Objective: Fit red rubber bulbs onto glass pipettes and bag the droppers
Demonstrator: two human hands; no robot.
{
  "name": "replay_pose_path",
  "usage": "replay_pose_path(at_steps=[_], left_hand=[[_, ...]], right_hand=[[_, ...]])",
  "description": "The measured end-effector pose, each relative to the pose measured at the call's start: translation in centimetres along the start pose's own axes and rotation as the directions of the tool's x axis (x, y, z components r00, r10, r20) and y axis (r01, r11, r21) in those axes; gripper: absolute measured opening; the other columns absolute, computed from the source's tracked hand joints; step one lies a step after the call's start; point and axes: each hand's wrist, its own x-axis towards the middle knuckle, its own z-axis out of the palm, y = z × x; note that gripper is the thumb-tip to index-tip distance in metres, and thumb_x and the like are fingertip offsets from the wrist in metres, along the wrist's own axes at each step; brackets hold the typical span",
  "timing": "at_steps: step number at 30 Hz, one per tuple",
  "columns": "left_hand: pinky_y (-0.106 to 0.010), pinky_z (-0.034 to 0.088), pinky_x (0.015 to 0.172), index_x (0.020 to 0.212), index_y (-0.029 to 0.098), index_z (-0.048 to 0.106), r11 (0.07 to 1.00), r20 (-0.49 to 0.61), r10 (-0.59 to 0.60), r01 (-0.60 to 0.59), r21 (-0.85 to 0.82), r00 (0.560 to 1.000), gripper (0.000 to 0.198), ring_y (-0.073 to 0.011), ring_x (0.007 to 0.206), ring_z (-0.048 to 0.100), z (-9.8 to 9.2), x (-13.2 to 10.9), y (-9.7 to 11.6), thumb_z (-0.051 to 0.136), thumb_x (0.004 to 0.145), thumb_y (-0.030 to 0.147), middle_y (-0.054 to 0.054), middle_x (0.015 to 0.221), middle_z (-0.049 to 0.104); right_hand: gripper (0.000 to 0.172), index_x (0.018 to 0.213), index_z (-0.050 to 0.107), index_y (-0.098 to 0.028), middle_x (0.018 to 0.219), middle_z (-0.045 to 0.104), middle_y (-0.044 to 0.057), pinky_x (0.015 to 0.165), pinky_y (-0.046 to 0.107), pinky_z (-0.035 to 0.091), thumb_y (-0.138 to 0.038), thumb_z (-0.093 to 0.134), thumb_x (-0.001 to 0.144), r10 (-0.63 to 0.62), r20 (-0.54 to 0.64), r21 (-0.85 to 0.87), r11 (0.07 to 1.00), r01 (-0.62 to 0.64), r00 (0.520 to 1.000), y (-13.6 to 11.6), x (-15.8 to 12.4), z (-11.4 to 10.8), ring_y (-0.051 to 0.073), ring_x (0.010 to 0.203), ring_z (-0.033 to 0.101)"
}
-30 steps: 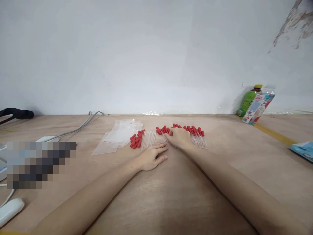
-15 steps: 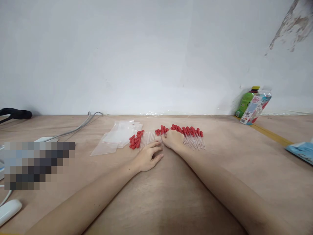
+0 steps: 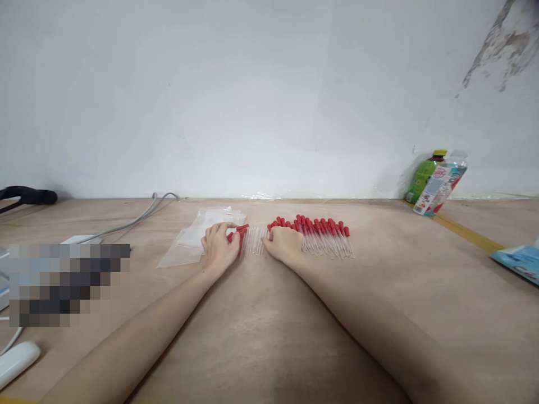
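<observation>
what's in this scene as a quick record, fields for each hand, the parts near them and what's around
left hand: at the loose red rubber bulbs; grip unclear
right hand: by the right end of the bare clear tubes; grip unclear
right of right hand: row of red-bulbed droppers
around left hand: overlapping clear plastic bags
far right: yellow-capped green bottle, tilted clear bottle
surface: wooden tabletop
</observation>
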Motion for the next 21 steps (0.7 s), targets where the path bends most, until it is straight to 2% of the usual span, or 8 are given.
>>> replay_pose_path(at_steps=[5, 11, 16, 21], left_hand=[[-0.043, 0.035, 0.085, 0.092, 0.025, 0.063, 0.996, 0.095, -0.021, 0.013, 0.083, 0.995, 0.024, -0.0277, 0.103, 0.046, -0.2, 2.0, -1.6, 0.049, 0.074, 0.034, -0.006, 0.103, 0.058], [-0.04, 0.036, 0.085, 0.094, 0.025, 0.065, 0.973, 0.321, -0.039, -0.038, 0.23, 0.946, 0.031, -0.0282, 0.104, 0.048, 0.1, 4.8, -1.3, 0.047, 0.074, 0.041, -0.007, 0.105, 0.06], [-0.04, 0.037, 0.081, 0.088, 0.023, 0.066, 0.963, 0.371, -0.096, -0.008, 0.27, 0.924, 0.032, -0.0302, 0.099, 0.052, 1.9, 6.9, -0.8, 0.054, 0.068, 0.044, -0.009, 0.092, 0.066], [-0.041, 0.038, 0.077, 0.067, 0.021, 0.066, 0.961, 0.399, -0.148, 0.037, 0.272, 0.905, 0.023, -0.0315, 0.092, 0.054, 3.2, 7.9, -0.9, 0.062, 0.06, 0.042, -0.009, 0.075, 0.067]], right_hand=[[0.031, 0.088, 0.065, -0.014, 0.092, 0.065, 0.014, 0.068, 0.031, 0.042, -0.036, 0.045, 0.077, 0.024, 0.058, 0.0, 1.0, -0.024, 0.998, -1.0, 0.3, 0.0, 0.024, 0.087, 0.06], [0.031, 0.092, 0.065, -0.015, 0.094, 0.065, 0.014, 0.07, 0.03, 0.043, -0.034, 0.05, 0.074, 0.049, 0.116, 0.02, 0.998, -0.051, 0.992, -0.7, 0.7, -0.5, 0.024, 0.09, 0.06], [0.031, 0.091, 0.065, -0.014, 0.093, 0.065, 0.014, 0.068, 0.03, 0.043, -0.034, 0.051, 0.072, 0.066, 0.135, 0.033, 0.997, -0.071, 0.989, -0.6, 0.9, -0.4, 0.024, 0.087, 0.06], [0.027, 0.087, 0.064, -0.015, 0.088, 0.066, 0.012, 0.066, 0.031, 0.043, -0.035, 0.051, 0.072, 0.059, 0.142, 0.046, 0.997, -0.067, 0.988, -0.5, 1.0, -0.1, 0.024, 0.083, 0.061]])
